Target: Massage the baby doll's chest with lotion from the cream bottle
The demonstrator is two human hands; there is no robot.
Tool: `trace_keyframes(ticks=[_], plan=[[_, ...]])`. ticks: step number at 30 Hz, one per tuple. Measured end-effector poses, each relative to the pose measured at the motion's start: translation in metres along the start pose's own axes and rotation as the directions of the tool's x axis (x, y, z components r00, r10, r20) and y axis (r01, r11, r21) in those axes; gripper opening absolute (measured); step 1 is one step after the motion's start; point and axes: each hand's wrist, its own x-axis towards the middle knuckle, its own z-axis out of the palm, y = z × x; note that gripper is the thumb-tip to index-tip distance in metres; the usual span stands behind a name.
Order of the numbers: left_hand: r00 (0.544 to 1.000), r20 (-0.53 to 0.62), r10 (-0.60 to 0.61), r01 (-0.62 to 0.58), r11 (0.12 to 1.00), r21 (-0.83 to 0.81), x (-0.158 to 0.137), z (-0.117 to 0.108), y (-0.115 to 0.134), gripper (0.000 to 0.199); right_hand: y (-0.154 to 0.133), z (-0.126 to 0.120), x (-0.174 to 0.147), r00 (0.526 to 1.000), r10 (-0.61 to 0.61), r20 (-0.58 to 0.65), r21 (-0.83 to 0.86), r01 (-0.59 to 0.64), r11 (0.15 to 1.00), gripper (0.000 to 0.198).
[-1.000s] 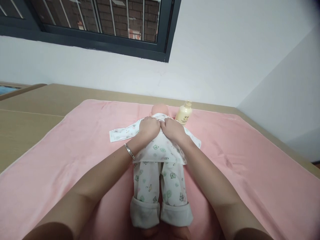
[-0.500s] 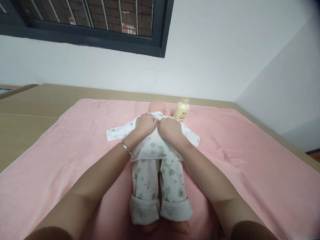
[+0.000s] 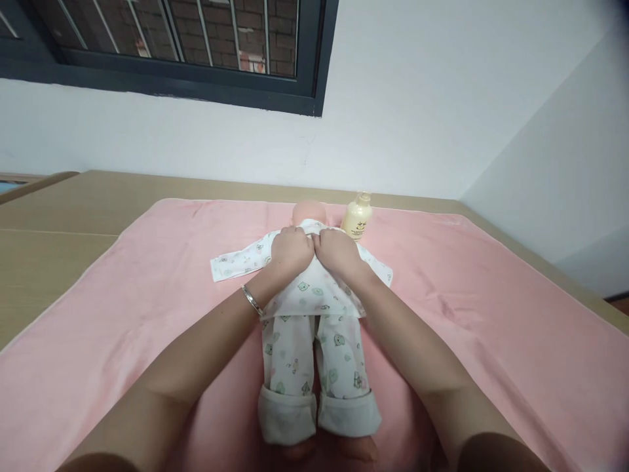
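Observation:
A baby doll (image 3: 308, 211) lies on a pink blanket with its head away from me and its feet near me. It wears a white printed shirt (image 3: 314, 298) and matching pants (image 3: 291, 357) with turned-up cuffs. My left hand (image 3: 293, 249), with a silver bangle on its wrist, is closed on the shirt front at the upper chest. Right beside it, my right hand (image 3: 337, 248) grips the shirt too, the two hands nearly touching at the middle. The fingertips and the cloth between them are mostly hidden. Both shirt sleeves stretch out sideways.
A pale yellow bottle (image 3: 357, 217) stands by the doll's head on the right. The pink blanket (image 3: 481, 314) covers much of the wooden surface (image 3: 59, 262). Behind are a white wall (image 3: 393, 131) and a dark-framed barred window (image 3: 196, 78).
Both hands stay at the shirt's chest and have turned slightly, with the left hand a little to the right. The view has shifted slightly; the doll and bottle lie as before.

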Motion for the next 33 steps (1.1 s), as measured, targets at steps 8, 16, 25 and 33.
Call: trace_keyframes(ticks=[8,16,25,33], plan=[[0.987,-0.116,-0.109,0.079,0.968,-0.237,0.006,0.017,-0.013,0.037,-0.008,-0.009,-0.011,0.996,0.001,0.094,0.026,-0.004,1.0,0.036],[0.986,-0.128,-0.104,0.067,0.962,-0.263,0.008,0.023,-0.016,0.037,0.0,0.0,-0.001,0.997,-0.023,0.071,0.07,0.018,0.997,0.043],[0.985,-0.144,-0.098,0.058,0.965,-0.255,0.008,0.025,-0.017,0.037,0.004,0.009,0.004,0.998,-0.048,0.028,0.113,0.045,0.993,0.049],[0.989,-0.13,-0.071,0.048,0.983,-0.175,0.002,0.019,-0.007,0.035,0.01,0.016,0.009,0.996,-0.085,0.022,0.12,0.082,0.989,0.05]])
